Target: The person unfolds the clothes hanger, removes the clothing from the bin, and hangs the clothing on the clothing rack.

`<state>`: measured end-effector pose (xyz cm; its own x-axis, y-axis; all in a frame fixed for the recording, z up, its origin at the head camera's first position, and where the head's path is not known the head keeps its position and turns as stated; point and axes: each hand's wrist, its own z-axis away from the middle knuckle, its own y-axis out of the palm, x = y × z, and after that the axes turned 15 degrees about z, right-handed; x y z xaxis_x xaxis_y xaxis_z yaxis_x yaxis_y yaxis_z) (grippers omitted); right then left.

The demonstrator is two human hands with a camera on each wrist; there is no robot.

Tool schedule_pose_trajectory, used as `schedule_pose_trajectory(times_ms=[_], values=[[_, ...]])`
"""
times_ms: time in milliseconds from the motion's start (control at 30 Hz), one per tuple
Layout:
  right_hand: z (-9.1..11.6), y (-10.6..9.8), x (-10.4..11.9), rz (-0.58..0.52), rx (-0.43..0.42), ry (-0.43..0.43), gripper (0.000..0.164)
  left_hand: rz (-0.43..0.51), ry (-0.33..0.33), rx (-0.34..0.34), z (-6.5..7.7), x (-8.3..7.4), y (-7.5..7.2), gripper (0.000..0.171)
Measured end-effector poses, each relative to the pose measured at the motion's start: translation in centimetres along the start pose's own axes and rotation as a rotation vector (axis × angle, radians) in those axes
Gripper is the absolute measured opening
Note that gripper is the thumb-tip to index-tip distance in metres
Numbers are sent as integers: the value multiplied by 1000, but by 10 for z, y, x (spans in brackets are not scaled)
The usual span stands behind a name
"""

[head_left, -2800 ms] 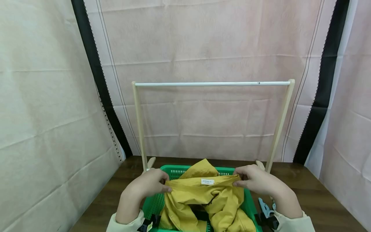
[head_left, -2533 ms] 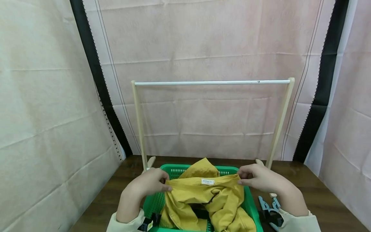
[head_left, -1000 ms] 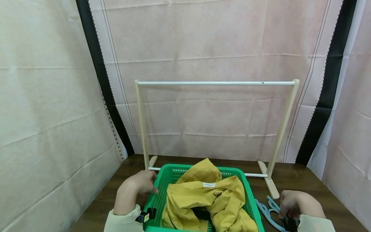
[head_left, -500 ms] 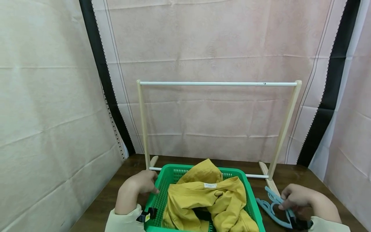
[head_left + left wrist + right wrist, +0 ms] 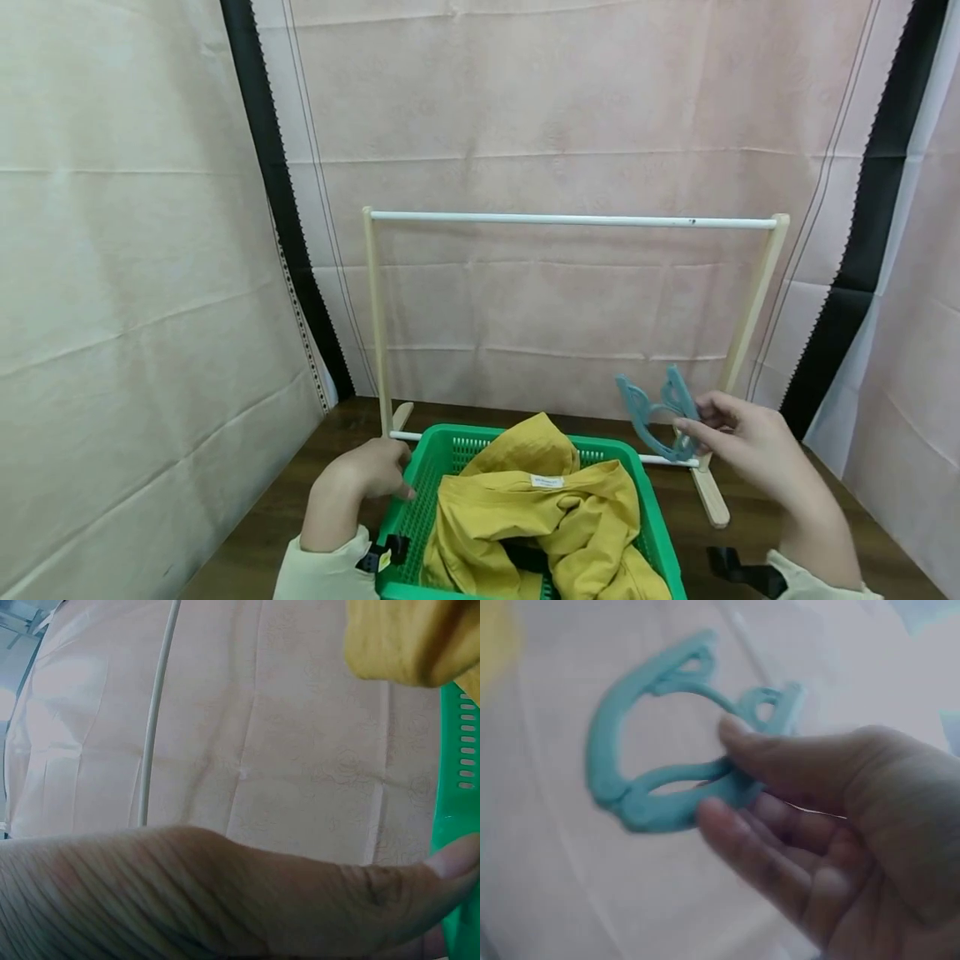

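Note:
My right hand (image 5: 742, 433) pinches a light-blue plastic folding clothes hanger (image 5: 607, 750) between thumb and fingertips, raised over the dark table right of the basket. The right wrist view shows its curved, jointed arms bowed into a loop. My left hand (image 5: 367, 475) rests at the left rim of a green slotted basket (image 5: 656, 533), its thumb (image 5: 360, 900) stretched out over that rim; most of its other fingers are hidden. A mustard-yellow garment (image 5: 536, 521) lies bunched in the basket, waistband towards the back with a white label (image 5: 547, 482).
Behind the basket stands a small rack with a white top bar (image 5: 570, 220), cream uprights (image 5: 379, 333) and a wooden foot (image 5: 711, 496) near my right hand. Pale cloth walls (image 5: 570, 100) enclose the brown table (image 5: 255, 533) at the back and sides.
Both hands have let go of the garment's waistband. My left hand moved to the basket's left rim. My right hand took the hanger from the table at right and lifted it up and left.

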<state>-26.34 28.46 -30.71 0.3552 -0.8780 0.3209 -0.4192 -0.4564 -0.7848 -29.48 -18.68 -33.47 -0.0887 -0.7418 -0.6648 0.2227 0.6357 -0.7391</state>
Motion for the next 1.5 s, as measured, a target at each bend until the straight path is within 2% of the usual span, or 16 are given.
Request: schedule_pose_trajectory(times_ms=[67, 200, 400, 500, 567, 667, 733, 800, 933, 1033, 1133, 1267, 1367, 1500], values=[[-4, 4, 19, -56, -19, 1, 22, -5, 22, -12, 0, -2, 0, 50], [-11, 13, 47, -176, 17, 7, 23, 25, 95, -66, 2, -8, 0, 51], [-16, 23, 68, -245, 59, -47, 20, 35, 266, -207, 7, -27, -1, 52], [-18, 27, 73, -265, 71, -91, 18, 69, 393, -264, 11, -41, 3, 52], [-19, 31, 76, -283, 85, -118, 17, 145, 513, -269, 13, -51, 7, 52], [-20, 37, 80, -308, 118, -167, 15, 290, 707, -225, 16, -67, 17, 54], [-20, 42, 83, -336, 151, -202, 14, 355, 798, -184, 17, -77, 26, 55], [-21, 48, 85, -370, 191, -237, 13, 371, 849, -165, 18, -86, 34, 53], [-21, 59, 89, -432, 243, -304, 11, 337, 877, -177, 18, -93, 45, 35], [-20, 63, 93, -422, 234, -372, 9, 313, 877, -186, 17, -92, 48, 20], [-19, 63, 95, -421, 211, -451, 5, 272, 867, -180, 18, -92, 49, 18], [-19, 60, 97, -426, 174, -544, 11, 209, 847, -157, 20, -91, 50, 20], [-20, 57, 98, -384, 153, -582, 13, 185, 841, -146, 19, -90, 49, 18], [-22, 57, 96, -337, 160, -590, 11, 167, 852, -142, 17, -90, 48, 15]])
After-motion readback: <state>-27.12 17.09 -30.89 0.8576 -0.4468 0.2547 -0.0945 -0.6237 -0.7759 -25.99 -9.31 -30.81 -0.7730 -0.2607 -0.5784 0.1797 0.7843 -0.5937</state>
